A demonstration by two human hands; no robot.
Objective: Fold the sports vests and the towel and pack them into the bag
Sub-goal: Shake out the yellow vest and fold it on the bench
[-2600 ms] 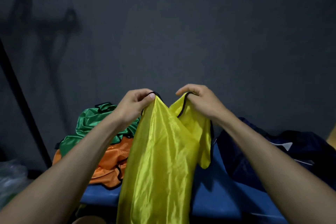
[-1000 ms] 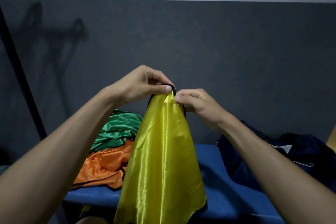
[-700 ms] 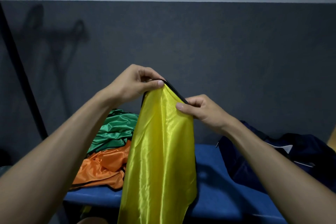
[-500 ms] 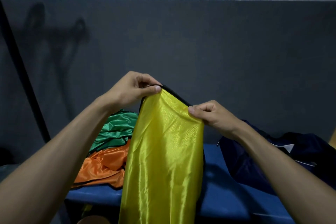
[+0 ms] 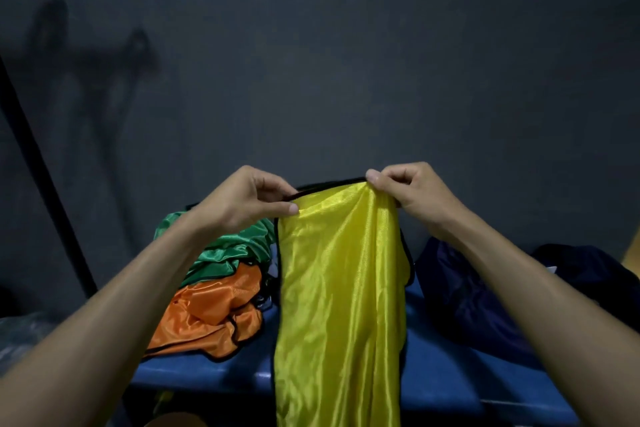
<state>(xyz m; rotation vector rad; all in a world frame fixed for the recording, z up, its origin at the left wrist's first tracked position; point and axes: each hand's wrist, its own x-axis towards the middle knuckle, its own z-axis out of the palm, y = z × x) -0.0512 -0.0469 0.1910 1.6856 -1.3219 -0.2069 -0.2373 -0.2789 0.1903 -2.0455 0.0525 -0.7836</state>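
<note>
Left hand: the left hand (image 5: 251, 199) is raised in front of the chest, thumb and curled fingers pinched together on the top left corner of the yellow vest (image 5: 341, 295), right at its black-trimmed edge.
Right hand: the right hand (image 5: 414, 196) sits level with the left, thumb and forefinger clamped on the top right corner of the same vest; the other fingers curl down behind the cloth.
Between the hands: the black binding of the top edge runs nearly straight from one pinch to the other, pulled fairly taut.
Yellow vest: it hangs straight down from both grips as one long shiny panel, with black trim showing along its left and right sides; its lower end runs out of view at the bottom.
Bench: a blue bench (image 5: 446, 371) lies behind and below the hanging vest.
Green vest: the green vest (image 5: 221, 253) lies crumpled on the bench, left of the yellow one, towards the wall.
Orange vest: the orange vest (image 5: 211, 315) lies bunched in front of the green one, touching it, nearer the bench's front edge.
Bag: the dark navy bag (image 5: 481, 298) slumps on the bench on the right, just beside the yellow vest, partly hidden by the right forearm.
Wall: a dark grey wall (image 5: 346, 80) stands behind everything.
</note>
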